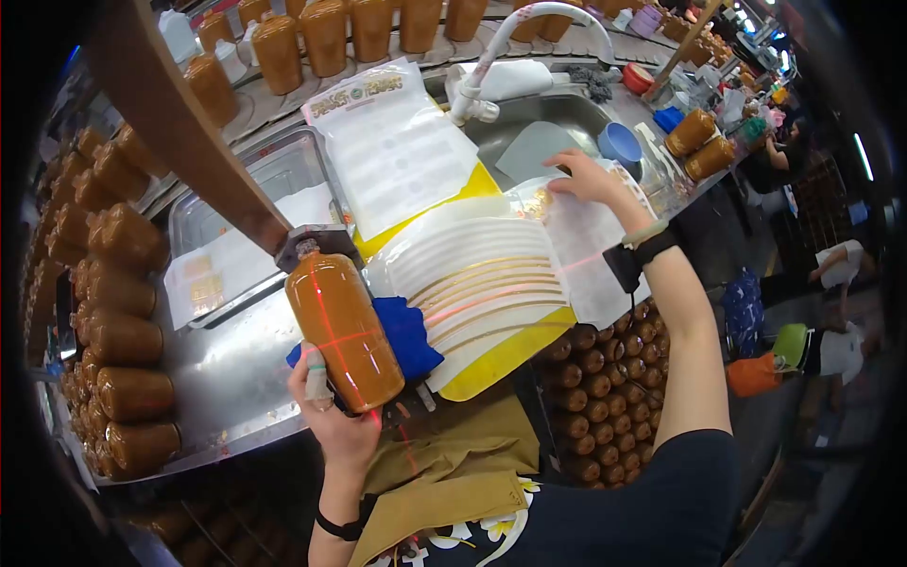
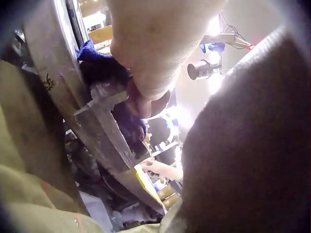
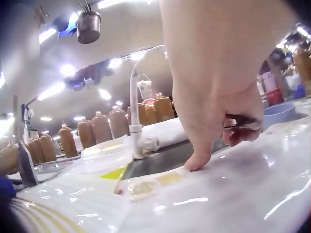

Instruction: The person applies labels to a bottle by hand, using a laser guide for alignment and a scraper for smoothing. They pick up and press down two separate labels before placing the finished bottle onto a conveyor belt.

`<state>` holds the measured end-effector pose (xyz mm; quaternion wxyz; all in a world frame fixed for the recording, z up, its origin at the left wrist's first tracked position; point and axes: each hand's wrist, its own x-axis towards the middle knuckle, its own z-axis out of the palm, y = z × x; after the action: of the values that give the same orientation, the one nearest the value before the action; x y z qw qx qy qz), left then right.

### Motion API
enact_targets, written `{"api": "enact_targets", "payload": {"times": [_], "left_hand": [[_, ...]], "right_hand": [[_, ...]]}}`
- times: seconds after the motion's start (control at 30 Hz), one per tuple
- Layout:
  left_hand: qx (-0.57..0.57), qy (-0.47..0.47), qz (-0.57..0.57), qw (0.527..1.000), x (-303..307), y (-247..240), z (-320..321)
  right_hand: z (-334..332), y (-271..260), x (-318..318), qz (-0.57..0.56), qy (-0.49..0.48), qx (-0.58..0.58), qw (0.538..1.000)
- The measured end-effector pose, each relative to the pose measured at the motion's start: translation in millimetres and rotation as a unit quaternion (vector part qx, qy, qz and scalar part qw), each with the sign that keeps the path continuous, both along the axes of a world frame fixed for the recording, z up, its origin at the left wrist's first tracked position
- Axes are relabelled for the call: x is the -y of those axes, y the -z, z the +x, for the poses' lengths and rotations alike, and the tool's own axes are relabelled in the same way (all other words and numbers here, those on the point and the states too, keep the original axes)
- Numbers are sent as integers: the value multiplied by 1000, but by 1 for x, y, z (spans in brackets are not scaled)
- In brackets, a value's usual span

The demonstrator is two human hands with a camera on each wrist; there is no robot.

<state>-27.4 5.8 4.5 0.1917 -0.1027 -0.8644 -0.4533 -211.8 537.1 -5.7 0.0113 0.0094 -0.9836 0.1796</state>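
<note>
In the head view a glossy brown bottle (image 1: 342,326) lies tilted, its neck end against a dark block on a wooden post (image 1: 203,123). My left hand (image 1: 335,420) grips it at the base, thumb along its side. A blue cloth (image 1: 408,337) shows beside the bottle. My right hand (image 1: 590,180) is over a white sheet (image 1: 590,246) by the sink. Small gold decals (image 1: 537,201) lie just left of its fingers. In the right wrist view the thumb (image 3: 198,160) touches the sheet close to the gold decals (image 3: 143,188), apart from the bent fingers.
White sheets with curved gold stripes (image 1: 491,288) lie on a yellow board (image 1: 510,354). A sink (image 1: 529,111) with a white faucet (image 1: 470,99) and blue bowl (image 1: 619,142) is behind. Brown bottles (image 1: 132,340) crowd the left; a clear tray (image 1: 255,175) stands behind the post.
</note>
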Motion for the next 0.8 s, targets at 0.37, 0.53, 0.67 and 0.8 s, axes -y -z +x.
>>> {"api": "enact_targets", "payload": {"times": [0.37, 0.53, 0.67, 0.8], "left_hand": [[-1, 3, -37, 999, 0, -18, -2], [17, -1, -35, 999, 8, -5, 2], [14, 0, -44, 999, 12, 0, 2], [212, 43, 116, 969, 2, -37, -4]], "right_hand": [[-65, 14, 38, -91, 31, 128, 987], [-57, 22, 90, 95, 113, 5, 989], [-62, -5, 105, -24, 56, -106, 992], [-20, -66, 175, -152, -56, -155, 974]]}}
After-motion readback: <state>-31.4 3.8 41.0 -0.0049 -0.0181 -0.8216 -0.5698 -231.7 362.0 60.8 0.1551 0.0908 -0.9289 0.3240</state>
